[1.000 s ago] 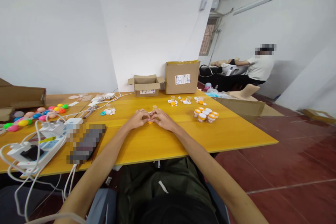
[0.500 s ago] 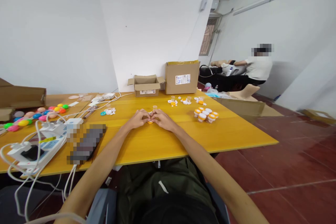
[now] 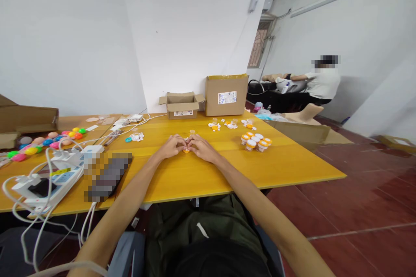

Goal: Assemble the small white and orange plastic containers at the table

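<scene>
A small orange cap is pinched between the closed fingers of the left hand and right hand, equally near, mid-tabletop.

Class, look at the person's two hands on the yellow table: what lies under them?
An orange piece peeks out between the left hand and right hand on the yellow table. The fingers cover the rest.
</scene>
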### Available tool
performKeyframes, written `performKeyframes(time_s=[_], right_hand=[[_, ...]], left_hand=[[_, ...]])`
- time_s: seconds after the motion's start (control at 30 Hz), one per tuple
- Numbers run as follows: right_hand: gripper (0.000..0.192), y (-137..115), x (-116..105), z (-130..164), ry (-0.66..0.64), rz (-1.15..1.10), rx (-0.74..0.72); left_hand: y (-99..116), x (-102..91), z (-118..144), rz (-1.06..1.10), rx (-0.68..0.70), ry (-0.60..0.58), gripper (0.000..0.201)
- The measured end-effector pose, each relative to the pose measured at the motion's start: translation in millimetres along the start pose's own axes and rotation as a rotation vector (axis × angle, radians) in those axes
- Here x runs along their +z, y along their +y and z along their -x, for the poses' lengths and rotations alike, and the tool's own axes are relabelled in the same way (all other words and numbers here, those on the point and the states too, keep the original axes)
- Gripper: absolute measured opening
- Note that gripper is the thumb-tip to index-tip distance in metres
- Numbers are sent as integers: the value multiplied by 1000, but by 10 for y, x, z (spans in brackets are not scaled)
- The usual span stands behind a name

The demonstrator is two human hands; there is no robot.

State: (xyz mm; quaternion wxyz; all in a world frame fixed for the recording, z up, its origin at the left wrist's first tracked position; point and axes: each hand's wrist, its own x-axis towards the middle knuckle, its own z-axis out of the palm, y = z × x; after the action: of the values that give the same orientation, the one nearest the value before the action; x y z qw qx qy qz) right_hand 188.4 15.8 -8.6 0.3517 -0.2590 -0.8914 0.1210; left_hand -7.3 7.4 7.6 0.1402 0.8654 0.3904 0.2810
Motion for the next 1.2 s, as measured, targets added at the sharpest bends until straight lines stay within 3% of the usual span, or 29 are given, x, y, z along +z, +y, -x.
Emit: performKeyframes(time_s=[1.2], right_hand=[[10,15,-10,-5,-5,7,20]], left_hand=[[-51,7,-18,68,27,-12,22]])
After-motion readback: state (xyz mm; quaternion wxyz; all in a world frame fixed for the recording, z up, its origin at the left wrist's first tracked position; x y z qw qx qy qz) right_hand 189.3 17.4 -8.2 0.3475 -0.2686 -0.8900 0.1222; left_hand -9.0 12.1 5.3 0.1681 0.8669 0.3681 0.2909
